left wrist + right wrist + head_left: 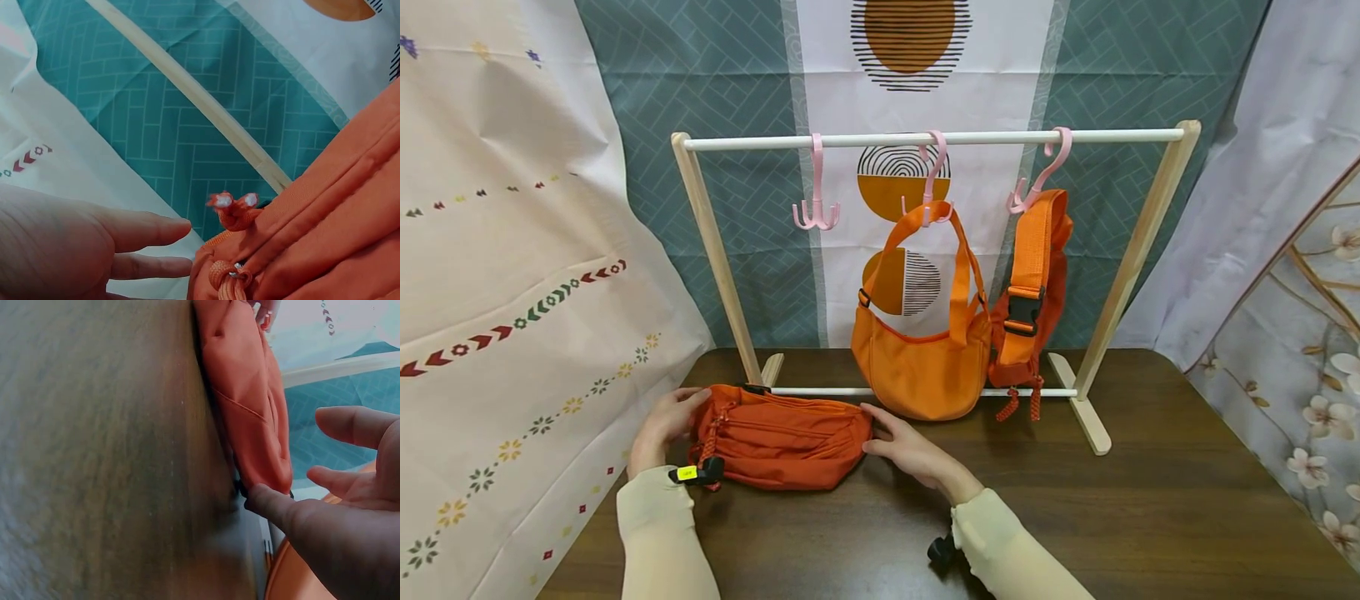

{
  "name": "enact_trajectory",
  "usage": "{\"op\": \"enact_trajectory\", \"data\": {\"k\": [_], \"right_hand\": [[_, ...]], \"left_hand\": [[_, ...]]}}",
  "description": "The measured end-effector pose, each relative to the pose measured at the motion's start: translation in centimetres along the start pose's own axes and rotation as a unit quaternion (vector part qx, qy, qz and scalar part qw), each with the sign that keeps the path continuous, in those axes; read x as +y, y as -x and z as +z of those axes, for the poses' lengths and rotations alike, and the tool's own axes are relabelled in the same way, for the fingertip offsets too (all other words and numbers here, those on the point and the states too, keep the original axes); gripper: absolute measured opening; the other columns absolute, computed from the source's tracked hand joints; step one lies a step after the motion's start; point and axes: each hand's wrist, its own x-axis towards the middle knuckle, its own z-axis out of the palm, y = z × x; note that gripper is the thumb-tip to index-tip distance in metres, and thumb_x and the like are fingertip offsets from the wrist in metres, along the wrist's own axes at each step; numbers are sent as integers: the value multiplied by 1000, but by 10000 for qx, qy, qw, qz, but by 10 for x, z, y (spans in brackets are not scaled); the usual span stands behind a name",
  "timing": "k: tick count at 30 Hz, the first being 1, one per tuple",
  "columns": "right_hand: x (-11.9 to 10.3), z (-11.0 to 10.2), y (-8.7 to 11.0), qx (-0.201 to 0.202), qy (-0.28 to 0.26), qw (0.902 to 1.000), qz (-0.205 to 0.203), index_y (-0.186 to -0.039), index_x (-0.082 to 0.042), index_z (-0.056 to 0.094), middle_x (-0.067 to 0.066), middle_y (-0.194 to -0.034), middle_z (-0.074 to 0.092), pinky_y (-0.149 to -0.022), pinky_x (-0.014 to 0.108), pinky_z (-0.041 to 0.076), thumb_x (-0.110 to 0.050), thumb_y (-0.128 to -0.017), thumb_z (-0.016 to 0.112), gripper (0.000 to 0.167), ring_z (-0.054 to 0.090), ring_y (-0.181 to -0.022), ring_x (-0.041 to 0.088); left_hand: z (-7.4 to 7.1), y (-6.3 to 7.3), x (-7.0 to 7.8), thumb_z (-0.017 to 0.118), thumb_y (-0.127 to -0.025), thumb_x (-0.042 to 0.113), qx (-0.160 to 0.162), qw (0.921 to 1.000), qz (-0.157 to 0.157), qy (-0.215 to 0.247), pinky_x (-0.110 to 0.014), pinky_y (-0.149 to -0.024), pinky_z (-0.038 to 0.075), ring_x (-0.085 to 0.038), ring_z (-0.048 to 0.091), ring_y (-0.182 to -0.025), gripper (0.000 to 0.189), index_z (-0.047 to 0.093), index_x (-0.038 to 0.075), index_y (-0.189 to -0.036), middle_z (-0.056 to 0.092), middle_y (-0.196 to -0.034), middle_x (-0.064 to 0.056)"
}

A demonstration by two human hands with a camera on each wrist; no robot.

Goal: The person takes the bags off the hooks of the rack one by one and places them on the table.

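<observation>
A red-orange waist bag (pixel 782 442) lies on the table, its zipped front toward me. At its left end is my left hand (pixel 662 429), fingers reaching along the top corner near a knotted cord pull (pixel 234 275). In the left wrist view those fingers are fairly straight, tips right at the bag's edge. My right hand (pixel 917 450) is at the other end. The right wrist view shows its thumb (pixel 269 503) touching the bag's end, the other fingers extended and apart from the fabric.
Behind stands a wooden rack with a white rail (pixel 872 142). On it hang an unladen pink hook (pixel 817 187), an orange shoulder bag (pixel 925 371) on a second hook, and an orange belt bag (pixel 1030 308) on a third. Patterned cloths surround the brown table (pixel 1187 500).
</observation>
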Motion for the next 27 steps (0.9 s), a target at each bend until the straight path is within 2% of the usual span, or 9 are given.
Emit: {"op": "enact_trajectory", "data": {"k": [5,7,12,17,19,21,23,27], "right_hand": [[-7,-4,2,63,240,9997,13,-164,-4,27,22,-170,20,-121,60,25,-6,-105,57,67,23,-153,47],[-11,-5,3,116,377,9992,-21,-163,-5,30,22,-168,23,-121,61,26,-7,-105,58,64,24,-153,46],[-21,-7,6,197,626,9976,-200,-158,-5,41,19,-165,33,-119,61,29,-8,-105,59,57,28,-152,45],[-31,-9,9,195,672,9966,-425,-154,-6,47,15,-162,40,-118,58,34,-11,-105,60,51,33,-150,44],[-35,-11,10,148,630,9966,-519,-154,-5,47,16,-161,41,-118,57,35,-11,-106,59,50,34,-150,44],[-40,-12,11,100,591,9963,-615,-153,-3,47,18,-160,42,-117,55,36,-9,-106,58,49,35,-149,45],[-44,-14,13,59,590,9955,-733,-152,0,47,20,-159,44,-116,54,38,-7,-106,56,48,38,-147,45],[-53,-18,17,47,715,9927,-973,-150,2,48,21,-155,47,-114,52,42,-6,-107,54,44,44,-144,42]], "left_hand": [[0,3,5,40,-113,37,18,10000,-7,-15,-35,-81,55,-30,52,-108,66,27,-13,-155,40,-147,-35],[0,4,7,39,-113,37,80,9999,24,-63,-36,-79,55,-30,52,-106,66,27,-12,-155,42,-142,-35],[-2,10,17,40,-113,36,328,9984,346,-289,-31,-72,51,-30,54,-105,64,30,-11,-155,46,-133,-33],[-1,17,30,40,-113,39,401,9964,669,-331,-25,-74,52,-39,56,-120,64,33,-8,-156,45,-148,-35],[0,20,36,39,-113,39,404,9952,803,-395,-23,-76,53,-43,56,-125,63,35,-7,-156,46,-149,-35],[2,22,43,40,-113,39,432,9931,972,-493,-23,-76,55,-43,59,-123,61,38,-7,-154,50,-145,-35],[5,24,49,41,-113,38,452,9914,1107,-528,-26,-80,57,-42,61,-121,59,40,-6,-153,53,-141,-35],[13,26,61,41,-113,38,333,9904,1291,-374,-43,-96,57,-42,60,-124,59,40,-5,-154,53,-142,-34]]}}
